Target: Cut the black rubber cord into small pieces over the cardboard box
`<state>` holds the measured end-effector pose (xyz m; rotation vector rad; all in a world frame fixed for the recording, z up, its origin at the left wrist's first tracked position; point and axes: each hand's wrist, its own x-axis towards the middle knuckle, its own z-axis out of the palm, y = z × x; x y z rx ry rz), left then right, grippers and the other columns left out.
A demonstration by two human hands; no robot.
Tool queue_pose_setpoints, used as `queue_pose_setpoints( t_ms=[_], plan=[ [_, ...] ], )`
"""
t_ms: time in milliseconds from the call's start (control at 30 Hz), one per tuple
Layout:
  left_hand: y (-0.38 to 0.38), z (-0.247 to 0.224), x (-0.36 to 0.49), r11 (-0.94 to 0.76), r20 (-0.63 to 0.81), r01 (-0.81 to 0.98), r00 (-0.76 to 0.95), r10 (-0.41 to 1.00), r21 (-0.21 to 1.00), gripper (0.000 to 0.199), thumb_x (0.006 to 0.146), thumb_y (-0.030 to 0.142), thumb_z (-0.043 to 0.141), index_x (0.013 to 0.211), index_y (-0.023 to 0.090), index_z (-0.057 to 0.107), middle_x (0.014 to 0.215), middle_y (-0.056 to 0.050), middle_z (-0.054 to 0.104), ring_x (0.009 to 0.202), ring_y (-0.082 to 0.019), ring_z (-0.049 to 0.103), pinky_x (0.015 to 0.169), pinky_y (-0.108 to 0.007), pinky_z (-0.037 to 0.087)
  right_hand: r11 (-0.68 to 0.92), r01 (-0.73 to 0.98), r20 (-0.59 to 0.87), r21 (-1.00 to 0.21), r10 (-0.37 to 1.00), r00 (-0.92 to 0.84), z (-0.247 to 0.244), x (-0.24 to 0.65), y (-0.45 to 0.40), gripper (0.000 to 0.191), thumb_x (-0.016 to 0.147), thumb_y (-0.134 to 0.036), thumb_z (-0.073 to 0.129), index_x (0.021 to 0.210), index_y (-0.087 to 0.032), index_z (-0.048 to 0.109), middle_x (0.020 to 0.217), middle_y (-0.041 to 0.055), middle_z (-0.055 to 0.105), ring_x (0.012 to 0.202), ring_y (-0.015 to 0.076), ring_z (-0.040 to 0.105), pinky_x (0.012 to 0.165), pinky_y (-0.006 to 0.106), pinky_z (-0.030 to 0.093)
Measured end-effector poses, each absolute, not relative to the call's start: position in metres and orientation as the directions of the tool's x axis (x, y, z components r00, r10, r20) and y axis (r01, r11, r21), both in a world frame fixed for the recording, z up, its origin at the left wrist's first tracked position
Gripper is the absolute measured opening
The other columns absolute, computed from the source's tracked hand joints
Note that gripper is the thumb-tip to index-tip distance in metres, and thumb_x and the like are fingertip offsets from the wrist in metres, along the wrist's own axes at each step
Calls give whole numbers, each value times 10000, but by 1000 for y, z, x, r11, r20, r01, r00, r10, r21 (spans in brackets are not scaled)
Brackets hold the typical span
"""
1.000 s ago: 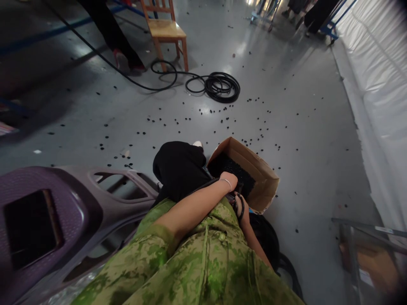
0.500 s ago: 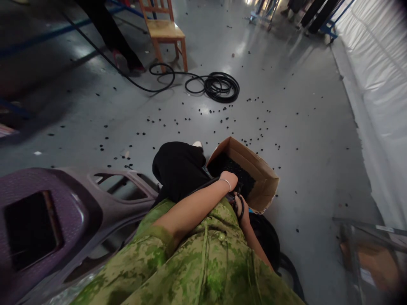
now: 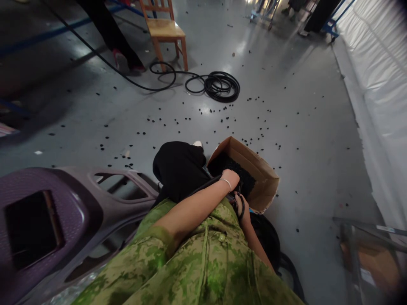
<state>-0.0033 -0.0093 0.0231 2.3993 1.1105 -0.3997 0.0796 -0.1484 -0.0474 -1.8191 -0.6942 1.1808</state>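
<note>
My left hand (image 3: 230, 178), with a thin bracelet at the wrist, is closed over the near edge of an open cardboard box (image 3: 265, 186). Whatever it grips is hidden under the fingers. Right beside it, my right hand (image 3: 244, 210) is wrapped round the black looped handles of scissors (image 3: 242, 206), whose blades point towards the left hand and are mostly covered. Inside the box lies a heap of small black pieces (image 3: 243, 173).
Small black pieces are scattered over the grey floor. A coiled black hose (image 3: 221, 87) lies ahead, by a wooden chair (image 3: 163, 29). On my left a purple stool (image 3: 70, 203) bears a dark phone-like slab (image 3: 30, 231). Another person's leg (image 3: 111, 34) shows at upper left.
My left hand has shifted very slightly to the right over the box. The right hand keeps its hold on the scissors. At upper right, a person's legs have moved.
</note>
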Motion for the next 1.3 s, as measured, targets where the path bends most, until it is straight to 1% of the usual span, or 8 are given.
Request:
queue_pose_setpoints(
  t_ms=[133, 267, 433, 800, 1033, 1100, 1200, 1300],
  plan=[
    [-9, 16, -1, -552, -471, 785, 614, 633, 281, 279, 880, 94, 464, 1026, 99, 701, 1059, -204, 679, 997, -252, 637, 819, -374, 485, -529, -27, -502, -848, 786, 362, -43, 78, -146, 574, 738, -610, 576, 1046, -130, 640, 598, 17, 610, 513, 146, 494, 493, 267, 372],
    [-10, 9, 1, -551, -507, 798, 590, 628, 246, 286, 867, 95, 479, 1035, 121, 710, 1041, -186, 693, 1007, -252, 637, 821, -381, 492, -526, 73, -472, -847, 809, 352, -44, 79, -144, 453, 752, -602, 572, 806, -157, 639, 553, -2, 567, 508, 141, 480, 510, 265, 371],
    [-9, 8, 1, -559, -523, 789, 598, 607, 255, 284, 849, 75, 498, 1036, 107, 709, 1036, -183, 699, 1009, -262, 641, 824, -387, 500, -474, 186, -388, -861, 847, 362, -49, 79, -145, 413, 783, -577, 548, 703, -176, 600, 568, -1, 571, 564, 151, 488, 558, 268, 376],
    [-7, 16, -2, -518, -559, 813, 567, 605, 265, 304, 860, 109, 487, 1074, 125, 702, 1053, -179, 698, 994, -237, 649, 826, -349, 507, -441, 217, -332, -871, 854, 401, -52, 75, -145, 428, 742, -582, 553, 744, -174, 683, 534, 23, 575, 661, 209, 543, 607, 300, 444],
    [-7, 15, -2, -492, -545, 825, 557, 627, 277, 295, 862, 110, 491, 1064, 110, 706, 1035, -196, 697, 999, -247, 653, 822, -351, 513, -440, 225, -320, -870, 848, 422, -63, 77, -147, 422, 734, -532, 558, 834, -144, 690, 739, 55, 674, 772, 219, 577, 735, 325, 454],
    [-6, 11, -2, -489, -546, 825, 558, 625, 285, 282, 850, 123, 519, 1058, 113, 710, 1027, -199, 698, 1001, -253, 654, 821, -351, 515, -461, 206, -334, -863, 827, 453, -64, 77, -147, 459, 725, -551, 561, 857, -129, 681, 684, 43, 649, 694, 198, 564, 681, 314, 448],
    [-4, 7, -3, -476, -540, 827, 558, 631, 298, 275, 831, 150, 558, 1057, 122, 711, 1027, -193, 699, 1012, -254, 651, 827, -334, 514, -533, 117, -413, -838, 759, 502, -59, 76, -148, 531, 738, -590, 540, 940, -111, 647, 501, -26, 511, 490, 139, 467, 513, 278, 380],
    [-1, 7, -4, -442, -535, 841, 540, 650, 312, 280, 820, 192, 580, 1061, 127, 708, 1029, -186, 700, 1019, -253, 649, 836, -319, 512, -563, -6, -493, -826, 718, 492, -54, 77, -151, 535, 749, -598, 544, 984, -123, 617, 465, -64, 450, 401, 98, 401, 424, 240, 300]
  ],
)
